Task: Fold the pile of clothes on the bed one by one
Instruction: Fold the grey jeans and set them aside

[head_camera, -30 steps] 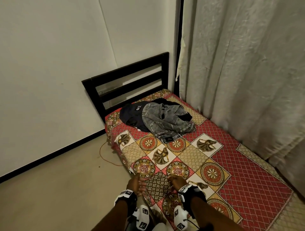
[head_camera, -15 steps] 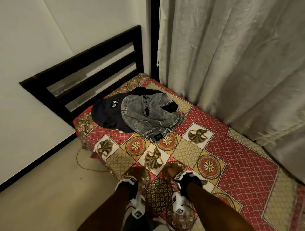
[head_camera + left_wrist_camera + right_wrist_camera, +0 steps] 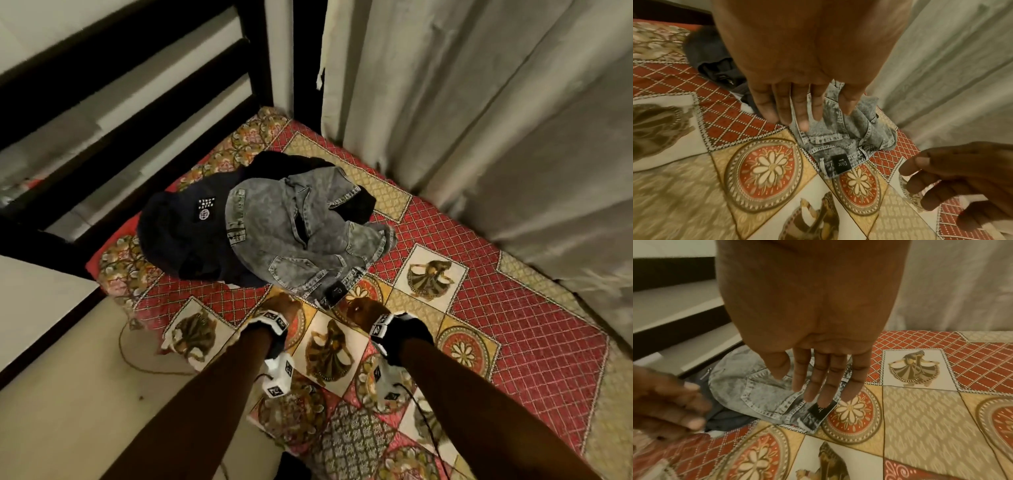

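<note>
A pile of clothes lies at the head of the bed (image 3: pixel 513 325). Grey acid-wash jeans (image 3: pixel 301 240) are on top, with a dark navy garment (image 3: pixel 178 236) to their left and a black one (image 3: pixel 363 205) behind. My left hand (image 3: pixel 279 303) is at the jeans' near left edge, fingers (image 3: pixel 797 116) straight over the denim (image 3: pixel 838 138). My right hand (image 3: pixel 363 308) is near the black waist label (image 3: pixel 334 293), fingers (image 3: pixel 818 386) straight above the label (image 3: pixel 821 410) and the jeans (image 3: pixel 756 394). Neither hand holds anything. Contact with the cloth is unclear.
A black slatted headboard (image 3: pixel 137 85) stands behind the pile. A pale curtain (image 3: pixel 479 137) hangs along the bed's right side. Bare floor (image 3: pixel 68 394) with a thin cord (image 3: pixel 137 363) lies to the left. The patterned cover spreads flat in front of the pile.
Both hands have moved forward along the bed, from its middle up to the near edge of the jeans. The view has closed in on the pile.
</note>
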